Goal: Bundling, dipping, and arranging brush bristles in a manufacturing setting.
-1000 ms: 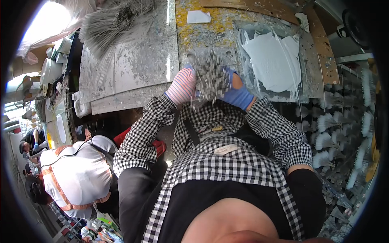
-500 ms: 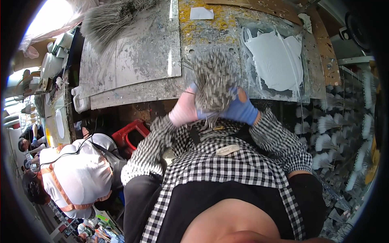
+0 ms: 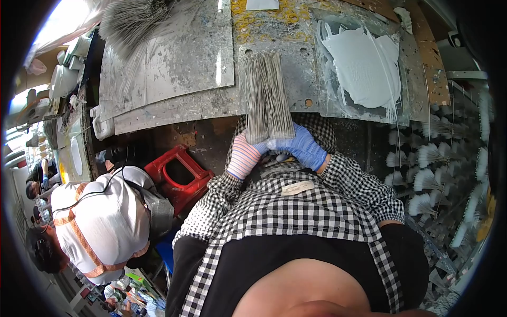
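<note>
A bundle of thin, straight grey wire-like strands (image 3: 268,95) is clasped between my two gloved hands. It splits into two clumps side by side at the near end, while the far ends lie over the table edge. My left hand (image 3: 244,156), in a pink striped glove with blue fingers, closes around the near left part. From the right, my right hand (image 3: 307,147) in a blue striped glove grips the same near end. The fingertips of both hands meet at the middle, and some fingers are hidden beneath the strands.
A larger heap of similar strands (image 3: 134,24) lies on a grey board (image 3: 185,68) at the far left. To the right, white paste (image 3: 364,66) is spread over a glass plate. A red stool (image 3: 182,177) and a person in white (image 3: 103,219) are at left; bristly pieces (image 3: 430,153) hang right.
The bundle, blurred and splayed upright before, now lies still and straight, pointing away from me. Both hands have come closer together at its near end.
</note>
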A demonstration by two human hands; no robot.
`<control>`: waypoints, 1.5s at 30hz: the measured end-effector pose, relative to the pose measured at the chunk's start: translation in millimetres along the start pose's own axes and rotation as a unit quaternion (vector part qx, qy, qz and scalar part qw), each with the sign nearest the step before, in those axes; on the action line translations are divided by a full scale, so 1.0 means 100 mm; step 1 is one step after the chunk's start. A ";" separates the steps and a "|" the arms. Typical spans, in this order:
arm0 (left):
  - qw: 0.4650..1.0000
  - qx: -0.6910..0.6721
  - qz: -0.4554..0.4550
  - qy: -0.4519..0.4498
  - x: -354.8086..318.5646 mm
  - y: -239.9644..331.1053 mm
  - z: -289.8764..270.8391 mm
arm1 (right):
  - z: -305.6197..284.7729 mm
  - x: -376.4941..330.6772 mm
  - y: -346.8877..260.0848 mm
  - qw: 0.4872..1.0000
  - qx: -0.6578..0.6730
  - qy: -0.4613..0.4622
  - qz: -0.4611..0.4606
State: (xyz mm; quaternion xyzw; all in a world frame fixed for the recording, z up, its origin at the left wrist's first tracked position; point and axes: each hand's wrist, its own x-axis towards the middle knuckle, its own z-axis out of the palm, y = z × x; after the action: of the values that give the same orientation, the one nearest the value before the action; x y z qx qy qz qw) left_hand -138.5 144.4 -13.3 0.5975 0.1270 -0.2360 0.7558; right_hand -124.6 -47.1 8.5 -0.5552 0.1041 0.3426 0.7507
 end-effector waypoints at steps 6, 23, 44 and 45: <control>0.995 -0.021 -0.077 -0.053 -0.06 0.26 -0.09 | -0.11 -0.03 -0.03 0.999 0.017 -0.017 0.038; 0.976 0.114 0.181 0.036 0.41 -0.29 0.16 | -0.09 0.30 0.05 0.993 -0.083 -0.011 -0.084; 0.944 0.138 0.243 0.175 -0.67 0.30 -0.93 | -0.63 0.06 -0.71 0.790 -0.491 0.079 -0.359; 0.955 0.050 0.249 0.156 -0.62 0.35 -0.90 | -0.58 0.14 -0.63 0.782 -0.503 0.056 -0.364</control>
State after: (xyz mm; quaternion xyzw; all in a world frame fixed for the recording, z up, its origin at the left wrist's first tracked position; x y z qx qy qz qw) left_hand -165.6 249.4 22.4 0.6769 0.0788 0.0494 0.7302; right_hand -61.5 -103.7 28.0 -0.8689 -0.2511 0.0162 0.4262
